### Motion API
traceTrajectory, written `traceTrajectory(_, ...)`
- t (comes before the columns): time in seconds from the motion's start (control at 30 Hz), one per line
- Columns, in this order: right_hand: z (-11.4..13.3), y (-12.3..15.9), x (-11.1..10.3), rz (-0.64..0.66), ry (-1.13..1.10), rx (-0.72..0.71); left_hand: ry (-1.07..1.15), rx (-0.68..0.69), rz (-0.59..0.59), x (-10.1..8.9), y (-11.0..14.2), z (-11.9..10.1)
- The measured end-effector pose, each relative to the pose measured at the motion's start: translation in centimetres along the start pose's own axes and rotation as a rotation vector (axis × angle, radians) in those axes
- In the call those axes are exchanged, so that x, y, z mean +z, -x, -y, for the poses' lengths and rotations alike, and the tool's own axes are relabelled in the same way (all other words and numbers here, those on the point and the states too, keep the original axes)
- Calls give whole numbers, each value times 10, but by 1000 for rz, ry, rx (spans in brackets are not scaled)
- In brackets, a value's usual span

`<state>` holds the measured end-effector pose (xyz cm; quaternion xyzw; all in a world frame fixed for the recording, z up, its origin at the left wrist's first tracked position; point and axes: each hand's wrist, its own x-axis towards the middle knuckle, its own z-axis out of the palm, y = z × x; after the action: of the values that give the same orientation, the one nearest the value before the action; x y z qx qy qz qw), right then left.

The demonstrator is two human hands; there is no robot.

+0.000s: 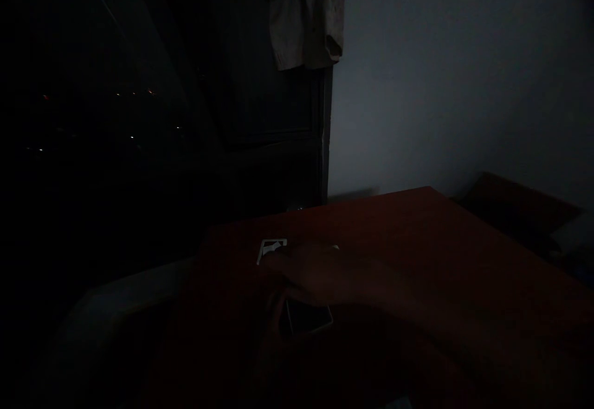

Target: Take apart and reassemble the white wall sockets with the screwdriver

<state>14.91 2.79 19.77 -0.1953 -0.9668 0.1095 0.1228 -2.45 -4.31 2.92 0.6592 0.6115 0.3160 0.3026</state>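
The view is very dark. My right hand [310, 273] reaches in from the lower right, low over a reddish-brown table [385, 229]. Its fingertips are at a white-bordered, card-like piece [260, 253] on the table and partly cover it. Just below that hand is a dark flat rectangle with a pale rim [310, 318]. My left hand [273, 325] shows only faintly, with its fingers at the left edge of this rectangle. Blur and darkness hide the finger positions of both hands. A small pale edge [336, 247] shows behind my right hand.
A light garment [306, 19] hangs above a dark frame beside the pale wall [440, 87]. Small lights show in the darkness at the left. A brown object [524, 205] stands beyond the table's right edge. A pale scrap [399, 403] lies at the bottom edge.
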Motion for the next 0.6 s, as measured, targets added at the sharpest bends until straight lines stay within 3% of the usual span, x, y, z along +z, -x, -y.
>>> traceTrajectory(0.2,-7,3,-8,60,-145,-25,2,14,-6,1,2,2)
traceTrajectory(0.37,11,-3,-5,7,125,281,-4,9,-7,0,0,-1)
traceTrajectory(0.43,15,-7,-4,16,214,343,-7,7,-7,0,-1,-2)
traceTrajectory(0.6,7,-9,-7,91,147,202,-7,12,-6,0,-1,-1)
